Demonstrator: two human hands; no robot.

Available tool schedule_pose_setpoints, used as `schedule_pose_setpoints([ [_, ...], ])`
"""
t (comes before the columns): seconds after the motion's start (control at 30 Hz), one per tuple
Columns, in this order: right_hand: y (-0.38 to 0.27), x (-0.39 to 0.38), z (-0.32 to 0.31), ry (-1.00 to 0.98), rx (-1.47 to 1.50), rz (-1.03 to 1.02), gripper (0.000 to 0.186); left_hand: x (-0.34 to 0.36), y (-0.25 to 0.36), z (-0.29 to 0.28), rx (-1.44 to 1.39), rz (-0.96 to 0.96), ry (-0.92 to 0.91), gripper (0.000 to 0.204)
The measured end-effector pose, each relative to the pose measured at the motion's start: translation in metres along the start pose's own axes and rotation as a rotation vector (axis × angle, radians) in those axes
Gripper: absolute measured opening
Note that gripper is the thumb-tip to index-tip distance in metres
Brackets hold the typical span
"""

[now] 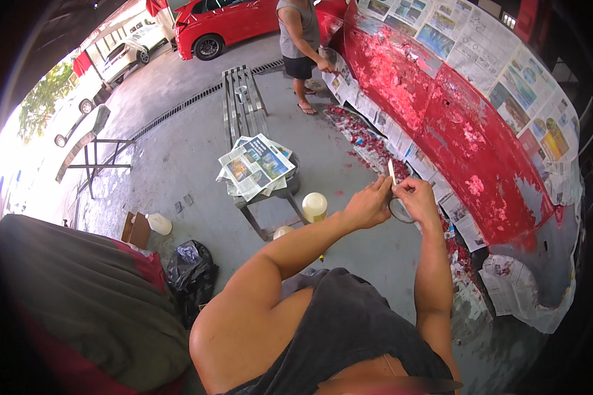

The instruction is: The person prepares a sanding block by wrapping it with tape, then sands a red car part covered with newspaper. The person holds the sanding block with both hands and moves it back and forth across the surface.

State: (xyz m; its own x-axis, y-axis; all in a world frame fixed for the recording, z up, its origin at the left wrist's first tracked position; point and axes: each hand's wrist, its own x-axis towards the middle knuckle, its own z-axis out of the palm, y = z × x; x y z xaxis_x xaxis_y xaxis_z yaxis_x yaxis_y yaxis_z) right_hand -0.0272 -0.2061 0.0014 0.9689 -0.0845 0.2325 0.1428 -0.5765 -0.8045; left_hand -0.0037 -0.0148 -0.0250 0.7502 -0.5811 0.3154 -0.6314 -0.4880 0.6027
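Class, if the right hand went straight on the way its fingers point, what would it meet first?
Probably the left hand, just left of the right hand, though the pale strip between them may come first; depth is unclear.

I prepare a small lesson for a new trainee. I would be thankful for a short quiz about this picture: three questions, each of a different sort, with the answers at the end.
1. What is piled on the near end of the bench?
A) tyres
B) newspapers
C) helmets

2. True or false: the left hand and the right hand are far apart, with nothing between them.

3. Fill in the blank: the large car body at the picture's right has mainly ____ paint.

Key:
1. B
2. False; they are close together, with a pale strip between them.
3. red
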Motion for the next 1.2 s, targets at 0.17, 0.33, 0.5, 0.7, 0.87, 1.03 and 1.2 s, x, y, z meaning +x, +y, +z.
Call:
schedule_pose_setpoints([
  [0.17,-0.025,0.001,-0.001,0.023,0.055,0.038,0.025,0.010,-0.008,-0.007,-0.033,0.125,-0.003,0.076],
  [0.33,-0.047,0.003,-0.017,-0.025,-0.039,0.031,0.029,0.029,-0.009,-0.021,-0.013,0.105,-0.159,0.063],
  [0.5,-0.067,-0.010,-0.040,-0.089,0.011,-0.189,0.049,0.044,-0.008,-0.036,-0.025,0.089,-0.082,0.047],
  [0.7,-0.070,-0.023,-0.049,0.009,-0.056,-0.363,0.057,0.048,-0.008,-0.053,-0.299,0.132,0.005,0.038],
  [0.87,-0.068,-0.033,-0.049,0.037,-0.240,-0.374,0.035,0.042,0.002,-0.058,-0.399,0.123,-0.015,0.035],
  [1.03,-0.060,-0.023,-0.061,0.135,-0.533,-0.651,0.026,0.035,0.006,-0.056,-0.458,0.088,-0.029,0.034],
  [1.2,-0.050,-0.015,-0.070,0.143,-0.598,-0.588,0.017,0.033,-0.001,-0.054,-0.549,0.040,-0.001,0.034],
])
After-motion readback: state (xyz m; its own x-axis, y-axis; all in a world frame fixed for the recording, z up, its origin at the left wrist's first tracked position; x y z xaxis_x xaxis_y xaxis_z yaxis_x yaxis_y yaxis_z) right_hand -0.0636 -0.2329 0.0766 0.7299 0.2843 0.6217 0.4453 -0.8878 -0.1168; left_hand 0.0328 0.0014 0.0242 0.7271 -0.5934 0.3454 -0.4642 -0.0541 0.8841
